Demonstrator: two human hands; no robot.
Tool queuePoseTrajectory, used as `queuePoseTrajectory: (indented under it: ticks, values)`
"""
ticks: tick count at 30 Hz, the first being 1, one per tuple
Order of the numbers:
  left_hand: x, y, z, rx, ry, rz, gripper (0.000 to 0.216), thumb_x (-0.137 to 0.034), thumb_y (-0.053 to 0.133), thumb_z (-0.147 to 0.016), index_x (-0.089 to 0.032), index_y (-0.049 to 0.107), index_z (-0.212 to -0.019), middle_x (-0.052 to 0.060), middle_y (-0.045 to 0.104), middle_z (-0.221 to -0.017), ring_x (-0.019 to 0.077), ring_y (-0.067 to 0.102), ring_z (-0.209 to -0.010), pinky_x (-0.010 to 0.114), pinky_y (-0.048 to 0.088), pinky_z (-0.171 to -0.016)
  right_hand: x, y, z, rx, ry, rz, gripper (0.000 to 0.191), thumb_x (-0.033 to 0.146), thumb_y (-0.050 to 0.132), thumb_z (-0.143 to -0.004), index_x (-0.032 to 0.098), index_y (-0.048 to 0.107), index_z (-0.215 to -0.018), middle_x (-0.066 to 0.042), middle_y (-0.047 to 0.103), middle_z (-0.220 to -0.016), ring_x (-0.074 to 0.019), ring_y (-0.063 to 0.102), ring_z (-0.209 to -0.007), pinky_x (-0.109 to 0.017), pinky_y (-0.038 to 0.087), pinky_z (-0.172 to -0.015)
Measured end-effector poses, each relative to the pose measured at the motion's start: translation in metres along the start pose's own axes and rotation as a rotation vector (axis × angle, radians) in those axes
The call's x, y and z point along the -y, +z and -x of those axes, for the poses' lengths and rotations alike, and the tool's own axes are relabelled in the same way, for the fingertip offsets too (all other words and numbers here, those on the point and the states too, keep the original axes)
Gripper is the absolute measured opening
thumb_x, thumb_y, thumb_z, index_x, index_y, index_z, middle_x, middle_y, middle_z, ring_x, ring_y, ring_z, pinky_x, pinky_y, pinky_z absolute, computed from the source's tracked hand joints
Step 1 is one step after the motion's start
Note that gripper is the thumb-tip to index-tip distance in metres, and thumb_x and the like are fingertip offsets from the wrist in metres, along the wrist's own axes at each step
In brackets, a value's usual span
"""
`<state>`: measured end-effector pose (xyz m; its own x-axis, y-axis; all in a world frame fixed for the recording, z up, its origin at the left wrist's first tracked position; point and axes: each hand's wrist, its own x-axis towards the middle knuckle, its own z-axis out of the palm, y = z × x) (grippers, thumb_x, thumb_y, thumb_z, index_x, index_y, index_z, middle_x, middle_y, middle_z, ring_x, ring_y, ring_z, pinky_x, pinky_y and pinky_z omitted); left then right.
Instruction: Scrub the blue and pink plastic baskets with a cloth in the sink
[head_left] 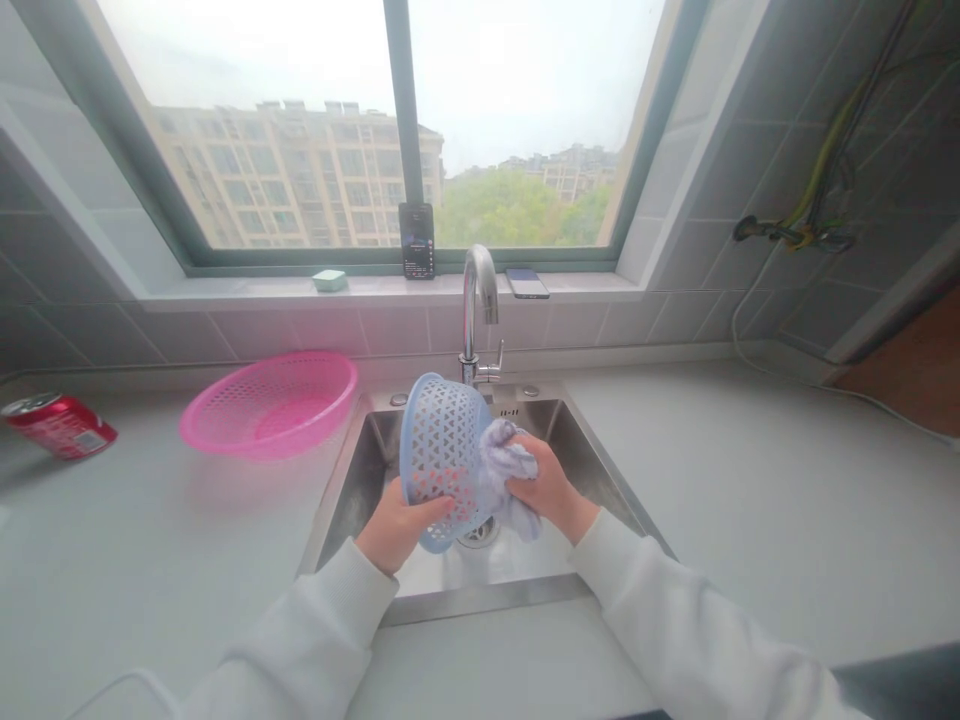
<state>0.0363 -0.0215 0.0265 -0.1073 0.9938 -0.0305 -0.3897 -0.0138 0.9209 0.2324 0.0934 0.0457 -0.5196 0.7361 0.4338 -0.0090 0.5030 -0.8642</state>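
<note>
A light blue plastic colander (pixel 442 440) with patterned holes is tipped on its side above the sink (pixel 600 470). My left hand (pixel 401 525) grips its rim and wall, the thumb lying on the outside and the other fingers hidden inside or behind. A crumpled white and pale purple cloth (pixel 504 465) is bunched in my right hand (pixel 551 485), which presses it against the colander's base. Below them, part of the sink drain (pixel 478 533) shows.
Behind the sink rises a chrome faucet (pixel 480 300). A pink plastic basket (pixel 274 410) and a red can (pixel 60 425) lying on its side are on the left counter. The windowsill holds an upright phone (pixel 417 240), a flat phone (pixel 527 284) and a pale green box-like item (pixel 330 281).
</note>
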Motion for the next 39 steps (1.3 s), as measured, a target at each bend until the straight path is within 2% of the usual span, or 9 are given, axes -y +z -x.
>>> queuePoseTrajectory:
  ticks: [4,7,13,15,23,28,31,35,39]
  values:
    - [-0.006,-0.002,0.004,0.035,-0.035,0.014,0.053,-0.035,0.094,-0.058,-0.009,0.078,-0.101,0.018,0.08,-0.09,0.0374,0.075,-0.084,0.053,0.06,-0.079,-0.028,-0.014,-0.018,-0.15,0.097,0.126,0.017,0.016,0.057,-0.061,0.024,0.066,-0.074,0.001,0.065,-0.074,-0.0206,0.059,-0.073,-0.035,0.046,-0.073]
    - [-0.009,-0.002,0.006,0.011,-0.017,0.046,0.052,-0.035,0.094,-0.057,-0.009,0.078,-0.099,0.018,0.079,-0.088,0.0372,0.075,-0.081,0.053,0.06,-0.077,-0.032,-0.017,-0.02,-0.181,0.104,0.161,0.019,0.017,0.057,-0.062,0.023,0.066,-0.078,0.001,0.066,-0.075,-0.0211,0.06,-0.074,-0.036,0.046,-0.075]
    - [-0.005,0.002,0.0,-0.085,0.034,0.098,0.051,-0.032,0.093,-0.058,-0.011,0.077,-0.101,0.016,0.08,-0.093,0.0368,0.075,-0.087,0.052,0.059,-0.083,0.001,0.003,0.006,0.116,-0.068,0.032,0.01,0.019,0.056,-0.066,0.024,0.063,-0.07,-0.001,0.062,-0.073,-0.0197,0.056,-0.071,-0.033,0.047,-0.07]
    - [-0.004,0.002,-0.002,-0.1,0.032,0.111,0.052,-0.031,0.092,-0.058,-0.011,0.077,-0.102,0.016,0.08,-0.095,0.0366,0.075,-0.087,0.052,0.059,-0.084,0.001,0.005,0.008,0.136,-0.075,0.039,0.01,0.019,0.057,-0.067,0.025,0.064,-0.071,-0.001,0.062,-0.073,-0.0198,0.056,-0.071,-0.033,0.047,-0.071]
    - [-0.011,-0.008,0.001,-0.056,-0.05,0.207,0.05,-0.026,0.094,-0.054,-0.014,0.078,-0.1,0.013,0.08,-0.091,0.033,0.075,-0.081,0.046,0.061,-0.074,-0.041,-0.015,-0.019,-0.151,0.1,0.279,0.019,0.015,0.056,-0.066,0.023,0.067,-0.079,0.0,0.067,-0.078,-0.0208,0.06,-0.077,-0.035,0.045,-0.078]
    - [-0.007,-0.002,-0.001,-0.046,-0.028,0.129,0.045,-0.025,0.093,-0.058,-0.01,0.078,-0.098,0.014,0.08,-0.091,0.0319,0.075,-0.082,0.044,0.06,-0.078,-0.013,0.002,0.0,0.027,0.014,0.057,0.017,0.014,0.055,-0.062,0.023,0.065,-0.073,0.001,0.063,-0.073,-0.0188,0.056,-0.071,-0.032,0.045,-0.071]
    - [-0.003,0.002,-0.005,0.013,-0.003,0.094,0.044,-0.026,0.091,-0.064,-0.01,0.078,-0.102,0.014,0.08,-0.097,0.0302,0.075,-0.086,0.042,0.059,-0.081,0.004,0.012,0.011,0.071,-0.048,-0.011,0.011,0.018,0.057,-0.065,0.024,0.065,-0.071,0.0,0.063,-0.072,-0.0189,0.055,-0.07,-0.033,0.046,-0.071]
    - [-0.001,-0.003,-0.007,0.09,-0.06,0.046,0.046,-0.028,0.093,-0.062,-0.01,0.079,-0.102,0.014,0.08,-0.091,0.0275,0.075,-0.079,0.039,0.06,-0.077,-0.001,0.009,0.006,-0.03,-0.103,0.066,0.017,0.017,0.058,-0.06,0.025,0.064,-0.073,0.0,0.064,-0.075,-0.0202,0.057,-0.073,-0.034,0.046,-0.072]
    - [-0.003,-0.01,-0.003,0.151,-0.151,0.032,0.051,-0.03,0.096,-0.055,-0.011,0.079,-0.1,0.013,0.08,-0.085,0.0283,0.075,-0.076,0.041,0.06,-0.074,-0.022,-0.008,-0.011,-0.232,0.01,0.171,0.011,0.019,0.057,-0.061,0.024,0.059,-0.071,0.002,0.059,-0.069,-0.0181,0.054,-0.067,-0.033,0.045,-0.067]
